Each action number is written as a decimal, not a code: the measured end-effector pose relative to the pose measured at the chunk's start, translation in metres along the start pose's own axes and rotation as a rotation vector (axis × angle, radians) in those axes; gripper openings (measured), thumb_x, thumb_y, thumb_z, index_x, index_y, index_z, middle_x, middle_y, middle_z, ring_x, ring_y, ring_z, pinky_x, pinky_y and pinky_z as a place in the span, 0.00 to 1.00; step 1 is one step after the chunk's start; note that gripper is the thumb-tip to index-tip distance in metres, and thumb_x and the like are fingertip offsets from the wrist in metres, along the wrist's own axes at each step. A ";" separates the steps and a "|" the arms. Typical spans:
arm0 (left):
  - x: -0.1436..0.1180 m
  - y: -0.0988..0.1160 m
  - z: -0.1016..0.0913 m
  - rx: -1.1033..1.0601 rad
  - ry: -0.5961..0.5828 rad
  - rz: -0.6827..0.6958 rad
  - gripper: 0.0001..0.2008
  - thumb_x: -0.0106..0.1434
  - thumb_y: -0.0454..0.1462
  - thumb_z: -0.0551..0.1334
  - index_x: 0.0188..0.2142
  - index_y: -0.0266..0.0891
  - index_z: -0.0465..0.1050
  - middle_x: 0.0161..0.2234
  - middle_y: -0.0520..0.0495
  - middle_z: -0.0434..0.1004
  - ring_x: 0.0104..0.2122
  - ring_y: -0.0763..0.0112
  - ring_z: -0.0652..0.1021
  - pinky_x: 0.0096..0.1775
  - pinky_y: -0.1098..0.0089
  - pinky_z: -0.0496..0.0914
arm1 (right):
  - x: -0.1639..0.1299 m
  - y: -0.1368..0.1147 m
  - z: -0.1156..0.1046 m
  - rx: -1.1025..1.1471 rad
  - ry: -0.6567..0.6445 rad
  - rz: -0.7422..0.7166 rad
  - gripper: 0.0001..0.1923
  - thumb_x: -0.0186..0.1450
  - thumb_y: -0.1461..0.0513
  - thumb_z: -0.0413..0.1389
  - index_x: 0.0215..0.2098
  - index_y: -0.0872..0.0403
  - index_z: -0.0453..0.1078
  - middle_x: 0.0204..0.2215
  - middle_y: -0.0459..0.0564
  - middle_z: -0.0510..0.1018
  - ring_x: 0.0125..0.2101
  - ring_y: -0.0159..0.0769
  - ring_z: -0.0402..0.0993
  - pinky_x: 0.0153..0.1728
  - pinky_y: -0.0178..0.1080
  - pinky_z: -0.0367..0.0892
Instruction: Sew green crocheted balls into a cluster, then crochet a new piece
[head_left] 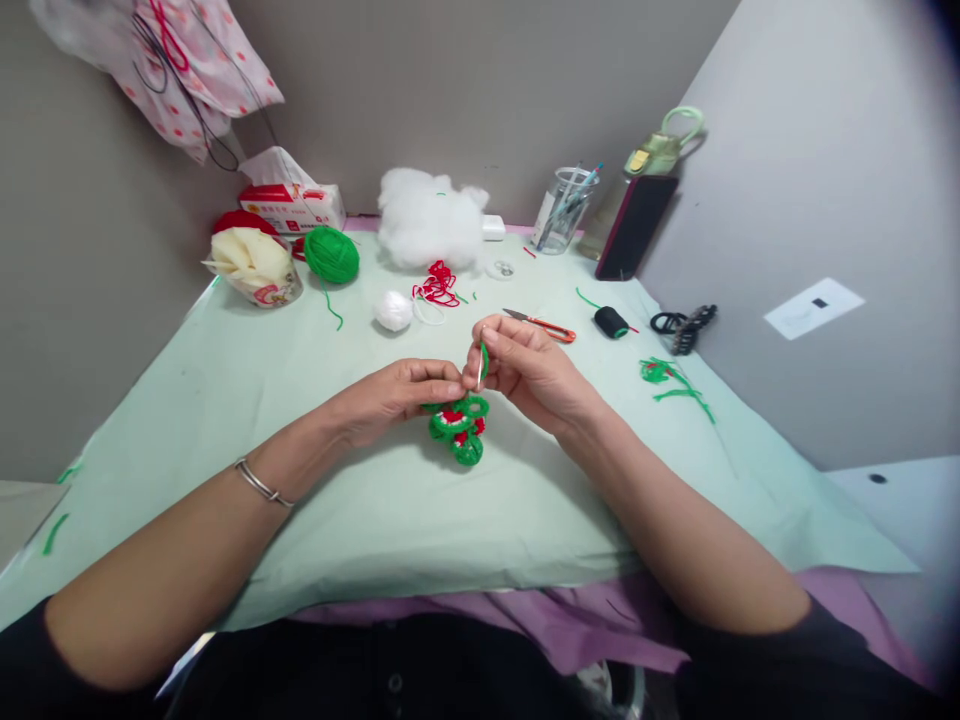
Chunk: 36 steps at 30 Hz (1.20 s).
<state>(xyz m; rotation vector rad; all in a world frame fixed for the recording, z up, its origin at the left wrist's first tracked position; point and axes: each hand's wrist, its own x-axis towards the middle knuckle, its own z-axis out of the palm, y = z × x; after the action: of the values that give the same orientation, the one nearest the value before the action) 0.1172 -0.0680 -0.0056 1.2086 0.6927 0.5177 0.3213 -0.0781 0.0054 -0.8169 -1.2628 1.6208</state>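
My left hand [405, 392] pinches the upper edge of a small crocheted piece [454, 422] in green, red and white. The piece hangs just above the pale green table cover, its lower part uncovered. Close beside it, my right hand [529, 370] is closed, thumb and fingertips together, on a thin light-coloured needle [480, 372] that points down toward the crochet. A green yarn strand [485, 358] runs along the needle at the fingertips. My fingers hide the needle's upper end and part of the crochet.
Behind my hands lie orange-handled thread snips [551, 326], a red yarn tangle [439, 285], a white yarn ball [394, 310] and white stuffing [431, 218]. A green yarn ball [331, 255] sits left. Black thread [611, 322], a phone [637, 228] and a pen jar [562, 212] stand right.
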 end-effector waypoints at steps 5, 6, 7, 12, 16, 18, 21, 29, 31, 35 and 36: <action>0.000 -0.002 0.001 0.021 -0.067 -0.033 0.13 0.60 0.45 0.72 0.28 0.41 0.74 0.26 0.52 0.71 0.27 0.69 0.70 0.33 0.66 0.63 | 0.002 0.000 0.003 0.045 0.019 -0.038 0.19 0.62 0.49 0.67 0.33 0.52 0.66 0.26 0.42 0.75 0.21 0.25 0.65 0.19 0.30 0.56; 0.000 -0.001 0.000 0.002 -0.075 -0.031 0.13 0.60 0.46 0.71 0.29 0.41 0.74 0.27 0.52 0.71 0.27 0.70 0.70 0.33 0.66 0.63 | 0.003 0.000 0.003 0.068 0.037 -0.048 0.19 0.61 0.50 0.68 0.33 0.52 0.67 0.27 0.42 0.75 0.20 0.24 0.63 0.19 0.30 0.55; -0.001 -0.001 0.000 -0.021 -0.077 -0.026 0.13 0.61 0.47 0.71 0.32 0.41 0.75 0.29 0.51 0.72 0.28 0.69 0.72 0.33 0.67 0.64 | 0.003 -0.001 0.002 0.090 0.056 -0.054 0.19 0.60 0.50 0.69 0.33 0.52 0.67 0.28 0.42 0.75 0.20 0.23 0.62 0.19 0.30 0.54; -0.003 0.003 -0.005 -0.026 -0.058 0.044 0.26 0.54 0.41 0.77 0.49 0.43 0.73 0.38 0.50 0.77 0.35 0.67 0.77 0.35 0.68 0.68 | 0.003 -0.005 -0.002 0.141 0.179 -0.059 0.18 0.56 0.53 0.72 0.32 0.53 0.70 0.26 0.40 0.72 0.21 0.22 0.63 0.20 0.28 0.56; -0.001 0.002 -0.004 -0.029 0.039 0.125 0.18 0.57 0.37 0.75 0.44 0.44 0.72 0.35 0.54 0.77 0.34 0.70 0.78 0.37 0.69 0.70 | 0.003 -0.006 -0.003 0.146 0.198 -0.057 0.17 0.55 0.55 0.72 0.33 0.53 0.72 0.29 0.42 0.76 0.22 0.22 0.65 0.20 0.27 0.58; 0.000 0.000 -0.003 -0.063 0.084 0.146 0.15 0.58 0.38 0.75 0.41 0.44 0.73 0.33 0.55 0.77 0.33 0.70 0.79 0.36 0.69 0.70 | 0.003 -0.006 -0.004 0.150 0.187 -0.061 0.15 0.56 0.56 0.72 0.34 0.53 0.73 0.30 0.43 0.78 0.23 0.22 0.67 0.21 0.27 0.60; 0.002 -0.003 -0.002 -0.073 0.145 0.147 0.11 0.61 0.42 0.73 0.39 0.41 0.76 0.34 0.52 0.79 0.32 0.71 0.78 0.37 0.69 0.71 | 0.003 -0.006 -0.004 0.133 0.186 -0.076 0.14 0.56 0.58 0.71 0.34 0.53 0.74 0.30 0.43 0.80 0.24 0.23 0.69 0.22 0.28 0.63; 0.004 -0.001 -0.005 -0.129 0.306 0.196 0.11 0.61 0.44 0.72 0.40 0.41 0.80 0.37 0.50 0.81 0.36 0.71 0.79 0.39 0.72 0.73 | 0.002 -0.003 -0.001 -0.125 0.227 -0.205 0.10 0.57 0.59 0.70 0.31 0.54 0.76 0.29 0.45 0.79 0.28 0.28 0.73 0.29 0.33 0.69; 0.005 -0.001 -0.007 -0.137 0.326 0.210 0.11 0.61 0.42 0.72 0.40 0.39 0.79 0.37 0.50 0.81 0.35 0.71 0.79 0.38 0.72 0.73 | 0.002 -0.002 0.000 -0.195 0.253 -0.249 0.09 0.57 0.59 0.69 0.30 0.54 0.76 0.26 0.44 0.78 0.27 0.28 0.70 0.29 0.33 0.69; 0.004 0.000 -0.008 -0.164 0.346 0.229 0.12 0.61 0.40 0.72 0.42 0.39 0.77 0.37 0.49 0.83 0.35 0.70 0.80 0.39 0.70 0.74 | 0.003 -0.001 0.000 -0.289 0.312 -0.287 0.08 0.58 0.60 0.68 0.29 0.54 0.76 0.25 0.43 0.77 0.25 0.28 0.69 0.29 0.35 0.68; 0.004 0.000 -0.008 -0.169 0.348 0.232 0.12 0.62 0.40 0.71 0.43 0.40 0.76 0.37 0.49 0.83 0.36 0.69 0.81 0.40 0.69 0.74 | 0.003 -0.001 0.000 -0.302 0.320 -0.293 0.07 0.58 0.60 0.68 0.29 0.54 0.76 0.25 0.43 0.77 0.25 0.28 0.69 0.29 0.35 0.68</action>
<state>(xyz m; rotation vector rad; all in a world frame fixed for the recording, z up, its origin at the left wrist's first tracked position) 0.1139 -0.0600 -0.0079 1.0543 0.7887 0.9774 0.3208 -0.0754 0.0061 -0.9787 -1.3378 1.0352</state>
